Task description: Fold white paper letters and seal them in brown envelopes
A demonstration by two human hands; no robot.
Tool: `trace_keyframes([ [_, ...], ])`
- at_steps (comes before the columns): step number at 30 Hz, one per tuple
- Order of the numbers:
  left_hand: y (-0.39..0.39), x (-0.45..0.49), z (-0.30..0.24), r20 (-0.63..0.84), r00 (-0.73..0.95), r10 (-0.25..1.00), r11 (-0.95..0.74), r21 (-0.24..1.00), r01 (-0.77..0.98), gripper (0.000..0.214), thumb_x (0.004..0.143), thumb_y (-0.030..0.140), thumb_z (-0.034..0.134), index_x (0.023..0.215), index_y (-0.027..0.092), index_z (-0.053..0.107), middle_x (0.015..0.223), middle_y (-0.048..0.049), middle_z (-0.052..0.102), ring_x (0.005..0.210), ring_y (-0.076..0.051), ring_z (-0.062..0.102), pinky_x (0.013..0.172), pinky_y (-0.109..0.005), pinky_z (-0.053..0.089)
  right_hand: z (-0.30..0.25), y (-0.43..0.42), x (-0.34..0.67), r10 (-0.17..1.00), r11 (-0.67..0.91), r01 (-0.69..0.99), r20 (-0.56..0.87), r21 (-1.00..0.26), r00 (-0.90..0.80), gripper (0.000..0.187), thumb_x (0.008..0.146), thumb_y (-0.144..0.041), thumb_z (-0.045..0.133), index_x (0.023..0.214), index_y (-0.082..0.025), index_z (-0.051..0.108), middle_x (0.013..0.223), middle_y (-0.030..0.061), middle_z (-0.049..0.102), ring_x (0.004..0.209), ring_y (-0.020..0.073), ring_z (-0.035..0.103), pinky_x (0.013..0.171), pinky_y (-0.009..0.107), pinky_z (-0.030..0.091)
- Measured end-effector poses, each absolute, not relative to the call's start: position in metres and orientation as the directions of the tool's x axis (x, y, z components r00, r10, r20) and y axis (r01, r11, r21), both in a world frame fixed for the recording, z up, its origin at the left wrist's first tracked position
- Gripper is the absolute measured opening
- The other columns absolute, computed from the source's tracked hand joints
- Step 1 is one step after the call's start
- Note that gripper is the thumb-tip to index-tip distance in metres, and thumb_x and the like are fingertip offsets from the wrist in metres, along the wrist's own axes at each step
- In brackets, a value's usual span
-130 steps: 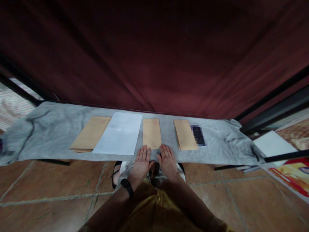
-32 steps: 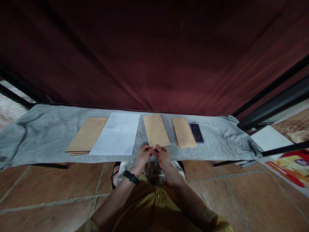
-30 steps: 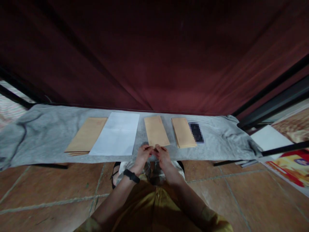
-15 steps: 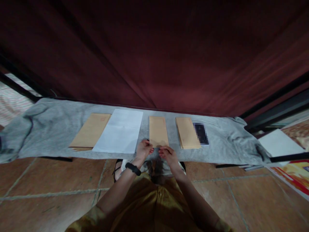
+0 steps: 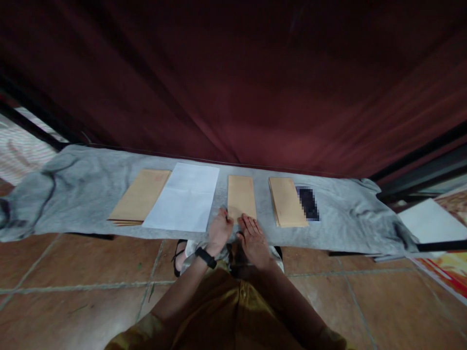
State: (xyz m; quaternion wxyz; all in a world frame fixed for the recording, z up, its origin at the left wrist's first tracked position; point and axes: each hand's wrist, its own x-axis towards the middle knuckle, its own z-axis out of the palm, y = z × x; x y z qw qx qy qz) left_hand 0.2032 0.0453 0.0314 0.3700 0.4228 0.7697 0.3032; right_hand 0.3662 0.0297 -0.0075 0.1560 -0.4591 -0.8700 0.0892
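A single tan paper envelope (image 5: 241, 194) lies flat in front of me on a grey cloth. My right hand (image 5: 253, 240) rests palm down over its lower edge, fingers stretched out flat. At the lower left corner, my left hand (image 5: 219, 231) is closed, its fingers curled against the envelope's edge; the fingertips are partly hidden. Left of the envelope are white paper sheets (image 5: 186, 197), and beyond them a stack of larger brown envelopes (image 5: 140, 197). To the right sits a small stack of tan envelopes (image 5: 287, 201).
A dark blurred-out rectangle (image 5: 308, 203) lies beside the right stack. The grey cloth (image 5: 343, 214) covers a long narrow surface. Behind it hangs a dark red curtain (image 5: 248, 107). Dark bars (image 5: 419, 150) stand at the right, near a white board (image 5: 434, 221). Tiled floor (image 5: 91, 272) lies below.
My right hand has turned from curled fingers at the envelope's lower edge to flat fingers on top of it. My left hand has curled further at the corner. The view shifted slightly.
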Motion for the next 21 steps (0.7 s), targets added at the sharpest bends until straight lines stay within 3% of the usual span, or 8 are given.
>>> trace_keyframes([
  [4, 0.034, 0.212, 0.04, -0.1, -0.349, 0.932, 0.33, 0.634, 0.7, 0.023, 0.095, 0.021, 0.046, 0.111, 0.017, 0.061, 0.1, -0.0143, 0.071, 0.108, -0.029, 0.067, 0.095, -0.041, 0.049, -0.007, 0.031, 0.366, 0.824, 0.567, 0.763, 0.188, -0.311, -0.535, 0.052, 0.105, -0.032, 0.042, 0.154, -0.015, 0.04, 0.161, 0.0105, 0.038, 0.151, 0.0226, 0.031, 0.124, 0.045, 0.026],
  [7, 0.026, 0.22, 0.035, 0.13, -0.053, 0.99, -0.013, 0.46, 0.888, 0.035, 0.101, 0.025, 0.037, 0.124, 0.016, 0.061, 0.13, -0.0162, 0.065, 0.127, -0.027, 0.057, 0.109, -0.044, 0.043, -0.009, 0.032, 0.366, 0.822, 0.569, 0.763, 0.184, -0.306, -0.539, 0.05, 0.104, -0.027, 0.04, 0.153, -0.014, 0.042, 0.161, 0.0106, 0.038, 0.151, 0.0221, 0.031, 0.125, 0.046, 0.026],
  [10, 0.019, 0.223, 0.021, 0.199, 0.143, 0.969, -0.211, 0.383, 0.899, 0.051, 0.103, 0.038, 0.037, 0.145, 0.011, 0.047, 0.153, -0.0173, 0.049, 0.144, -0.027, 0.042, 0.119, -0.046, 0.034, -0.011, 0.031, 0.367, 0.81, 0.587, 0.762, 0.191, -0.275, -0.555, 0.055, 0.102, -0.017, 0.036, 0.156, -0.011, 0.035, 0.161, 0.0116, 0.038, 0.151, 0.0201, 0.031, 0.125, 0.044, 0.025],
  [14, 0.009, 0.216, 0.004, 0.196, 0.203, 0.959, -0.256, 0.303, 0.918, 0.067, 0.103, 0.05, 0.035, 0.153, 0.007, 0.035, 0.159, -0.0199, 0.039, 0.151, -0.027, 0.03, 0.122, -0.046, 0.03, -0.013, 0.029, 0.37, 0.78, 0.624, 0.757, 0.213, -0.194, -0.589, 0.061, 0.099, -0.015, 0.035, 0.159, -0.01, 0.026, 0.163, 0.0111, 0.034, 0.152, 0.0204, 0.027, 0.126, 0.043, 0.022],
  [21, 0.004, 0.215, 0.005, 0.2, 0.21, 0.957, -0.254, 0.231, 0.939, 0.073, 0.101, 0.056, 0.036, 0.153, 0.004, 0.035, 0.161, -0.0199, 0.035, 0.153, -0.027, 0.026, 0.123, -0.043, 0.029, -0.016, 0.026, 0.381, 0.804, 0.581, 0.804, 0.242, -0.127, -0.543, 0.061, 0.099, -0.019, 0.038, 0.157, -0.006, 0.029, 0.164, 0.013, 0.031, 0.151, 0.0243, 0.029, 0.125, 0.044, 0.026],
])
